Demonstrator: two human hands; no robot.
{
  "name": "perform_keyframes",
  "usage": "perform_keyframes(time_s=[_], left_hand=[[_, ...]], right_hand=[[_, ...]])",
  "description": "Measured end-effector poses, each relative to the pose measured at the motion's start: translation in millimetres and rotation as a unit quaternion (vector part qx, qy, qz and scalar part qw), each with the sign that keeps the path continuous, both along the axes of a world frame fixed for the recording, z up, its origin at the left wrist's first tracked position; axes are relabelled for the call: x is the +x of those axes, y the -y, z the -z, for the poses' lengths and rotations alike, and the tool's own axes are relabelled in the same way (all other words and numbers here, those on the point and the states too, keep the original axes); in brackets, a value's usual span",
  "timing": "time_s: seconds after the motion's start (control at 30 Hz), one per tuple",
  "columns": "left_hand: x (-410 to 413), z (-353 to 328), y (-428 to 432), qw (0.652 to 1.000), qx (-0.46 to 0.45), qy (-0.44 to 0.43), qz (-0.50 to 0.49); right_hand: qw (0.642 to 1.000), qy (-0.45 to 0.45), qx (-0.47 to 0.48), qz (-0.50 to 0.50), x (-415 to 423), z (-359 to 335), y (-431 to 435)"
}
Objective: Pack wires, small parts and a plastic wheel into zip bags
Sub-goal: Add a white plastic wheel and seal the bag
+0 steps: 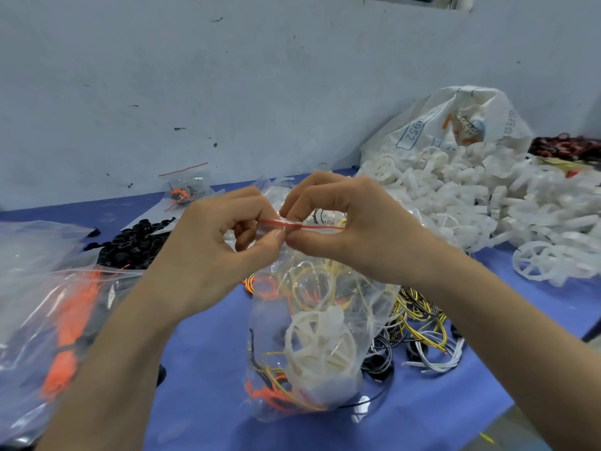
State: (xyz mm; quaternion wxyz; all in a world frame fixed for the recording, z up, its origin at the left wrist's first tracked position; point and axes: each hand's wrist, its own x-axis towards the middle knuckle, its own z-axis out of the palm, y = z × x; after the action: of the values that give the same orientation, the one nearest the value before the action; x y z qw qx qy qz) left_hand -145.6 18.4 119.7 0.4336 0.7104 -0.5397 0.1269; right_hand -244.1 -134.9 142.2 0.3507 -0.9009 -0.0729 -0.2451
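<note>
A clear zip bag (370,307) with a red zip strip hangs in front of me above the blue table. Inside it lie a white plastic wheel (317,341), yellow, black and orange wires and small orange parts. My left hand (214,252) and my right hand (354,229) both pinch the red strip at the bag's top, fingertips almost touching in the middle.
A heap of white plastic wheels (481,196) spills from a white sack (455,125) at the right. Loose yellow, black and white wires (422,323) lie behind the bag. Black small parts (136,242) and a bag of orange parts (68,323) sit at the left. A filled zip bag (185,190) leans by the wall.
</note>
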Motion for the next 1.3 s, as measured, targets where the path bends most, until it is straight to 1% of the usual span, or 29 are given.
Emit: perform_keyframes(time_s=[0.1, 0.2, 0.33, 0.47, 0.53, 0.63, 0.77, 0.83, 1.0, 1.13, 1.2, 1.3], left_hand=[[2, -1, -2, 1.0, -0.009, -0.016, -0.001], [2, 0, -1, 1.0, 0.005, -0.02, 0.011], [0, 0, 0, 1.0, 0.012, -0.006, 0.019], [1, -1, -2, 0.999, 0.003, -0.006, 0.032], [0, 0, -1, 0.999, 0.021, -0.003, 0.034], [-5, 1, 5, 0.998, 0.051, -0.002, 0.03], [-9, 0, 5, 0.999, 0.031, 0.006, 0.036], [-8, 0, 3, 0.999, 0.023, -0.01, 0.031], [-5, 1, 3, 0.998, 0.038, -0.028, 0.028], [-8, -1, 3, 0.998, 0.043, 0.009, 0.034], [-8, -1, 3, 0.999, 0.032, 0.004, 0.033], [-6, -1, 3, 0.999, 0.032, -0.001, 0.031]], right_hand=[[1.0, -0.01, 0.001, 0.01, -2, 1, 4], [1.0, -0.007, -0.001, 0.015, -4, 3, 6], [0.999, 0.012, -0.025, 0.016, -3, 5, 3], [1.0, -0.01, -0.024, 0.011, -6, 3, 6], [0.999, -0.018, -0.041, 0.008, -7, 3, 8], [0.997, -0.002, -0.079, 0.014, -5, 8, 6], [0.998, 0.003, -0.057, 0.016, -7, 10, 8], [0.999, 0.002, -0.044, 0.016, -10, 9, 11], [0.998, 0.035, -0.057, 0.011, -11, 12, 10], [0.998, 0.03, -0.052, 0.008, -12, 13, 10], [0.999, 0.025, -0.041, 0.008, -14, 13, 13], [0.996, 0.038, -0.074, 0.013, -14, 14, 14]])
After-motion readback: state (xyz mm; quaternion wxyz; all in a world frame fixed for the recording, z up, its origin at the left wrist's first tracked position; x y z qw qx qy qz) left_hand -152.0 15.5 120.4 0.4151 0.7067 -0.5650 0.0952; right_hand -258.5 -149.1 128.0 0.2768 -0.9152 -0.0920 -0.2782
